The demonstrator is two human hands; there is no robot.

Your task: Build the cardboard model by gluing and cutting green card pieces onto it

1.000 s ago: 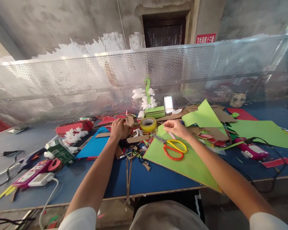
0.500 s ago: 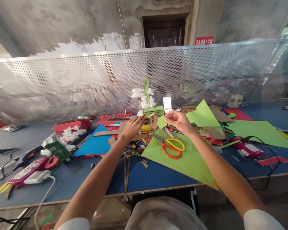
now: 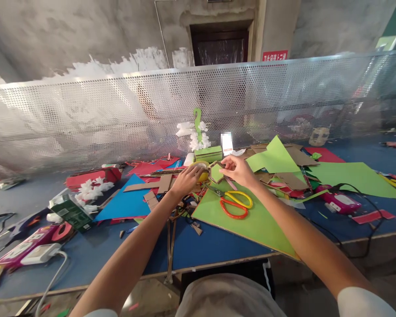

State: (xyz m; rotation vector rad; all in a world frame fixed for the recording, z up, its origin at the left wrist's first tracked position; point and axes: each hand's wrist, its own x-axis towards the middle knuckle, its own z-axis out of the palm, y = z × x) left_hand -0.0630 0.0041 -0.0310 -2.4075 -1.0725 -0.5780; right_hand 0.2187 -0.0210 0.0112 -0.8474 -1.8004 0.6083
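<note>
My right hand (image 3: pixel 236 170) pinches the right edge of a small cardboard hexagon (image 3: pixel 217 172) that has a raised brown rim and a light green face. My left hand (image 3: pixel 188 178) is closed at the left end of the same piece; its fingertips are partly hidden. Just below lie scissors (image 3: pixel 235 204) with one yellow and one orange handle loop, resting on a large green sheet (image 3: pixel 244 229). Beyond the hands sits a green box-like piece (image 3: pixel 208 154), and behind it stands a green curved strip (image 3: pixel 198 123) among white paper ruffles (image 3: pixel 199 141).
Cardboard and red paper scraps, a blue sheet (image 3: pixel 127 200) and a dark green box (image 3: pixel 73 210) lie to the left. Purple power strips rest at left (image 3: pixel 28 246) and right (image 3: pixel 339 201), with cables. A perforated metal panel (image 3: pixel 119 114) borders the table's back.
The green paper hexagon, held apart in my right hand before, now lies within the cardboard hexagon's outline. My right hand has moved slightly left, and the cardboard has turned its face.
</note>
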